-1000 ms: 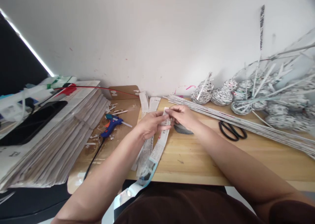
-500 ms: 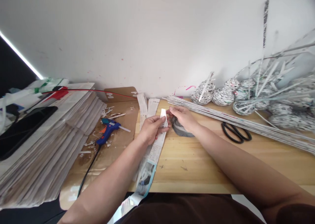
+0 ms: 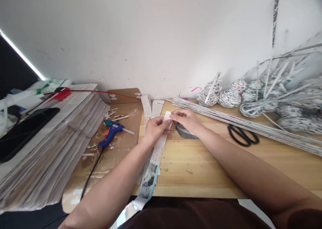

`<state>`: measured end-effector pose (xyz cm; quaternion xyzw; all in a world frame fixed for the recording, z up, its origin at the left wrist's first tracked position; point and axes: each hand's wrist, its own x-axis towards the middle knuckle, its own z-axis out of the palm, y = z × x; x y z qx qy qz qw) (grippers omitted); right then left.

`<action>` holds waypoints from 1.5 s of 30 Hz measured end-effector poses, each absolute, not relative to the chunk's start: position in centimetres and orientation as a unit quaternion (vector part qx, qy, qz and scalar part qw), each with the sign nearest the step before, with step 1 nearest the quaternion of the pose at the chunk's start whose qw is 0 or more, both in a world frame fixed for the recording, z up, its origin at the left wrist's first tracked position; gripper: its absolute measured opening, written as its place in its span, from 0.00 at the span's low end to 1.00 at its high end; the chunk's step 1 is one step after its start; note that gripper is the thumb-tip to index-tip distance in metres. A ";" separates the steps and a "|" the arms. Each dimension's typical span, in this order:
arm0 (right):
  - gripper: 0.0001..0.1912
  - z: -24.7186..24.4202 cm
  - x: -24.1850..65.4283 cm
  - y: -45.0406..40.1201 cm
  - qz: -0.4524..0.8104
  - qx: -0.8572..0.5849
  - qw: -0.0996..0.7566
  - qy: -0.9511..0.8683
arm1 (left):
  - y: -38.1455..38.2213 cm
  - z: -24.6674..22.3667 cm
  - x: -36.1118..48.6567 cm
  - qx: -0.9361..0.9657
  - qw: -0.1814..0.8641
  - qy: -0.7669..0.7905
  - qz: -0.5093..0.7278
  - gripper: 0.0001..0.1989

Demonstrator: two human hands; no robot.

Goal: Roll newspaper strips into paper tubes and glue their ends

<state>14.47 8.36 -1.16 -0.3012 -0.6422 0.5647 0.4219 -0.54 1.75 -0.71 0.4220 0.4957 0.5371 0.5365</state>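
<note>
Pale wood grain runs across the worktop (image 3: 226, 165), which meets a plain white wall. Both hands work at its middle: the left hand (image 3: 154, 131) and right hand (image 3: 186, 120) each pinch the upper end of a long newspaper strip (image 3: 158, 147), fingers closed on the thin printed paper. The strip trails down over the near edge, its tail lost against dark clothing. A dark meshy piece (image 3: 184, 132) lies partly hidden under the right wrist; what it is cannot be made out. Left, a blue glue gun (image 3: 110, 135) rests on brown cardboard among paper scraps, beside a thick newspaper stack (image 3: 50, 148). Right, black scissors (image 3: 243, 135) lie near slim rolled paper sticks (image 3: 251, 125) and woven paper balls (image 3: 226, 96), cut off at the frame.
</note>
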 end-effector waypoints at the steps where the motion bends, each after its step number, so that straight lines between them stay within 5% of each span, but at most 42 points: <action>1: 0.13 -1.1 14.4 8.4 0.566 -0.307 0.424 -0.637 | 1.7 -0.8 -0.5 0.434 0.528 0.500 0.532 0.16; 27: 0.14 0.3 15.4 8.3 0.598 -0.328 0.348 -0.644 | 1.6 -0.9 -0.6 0.479 0.495 0.515 0.510 0.15; 45: 0.13 0.4 14.5 8.0 0.622 -0.362 0.391 -0.574 | 1.3 -0.8 -0.4 0.493 0.469 0.541 0.495 0.11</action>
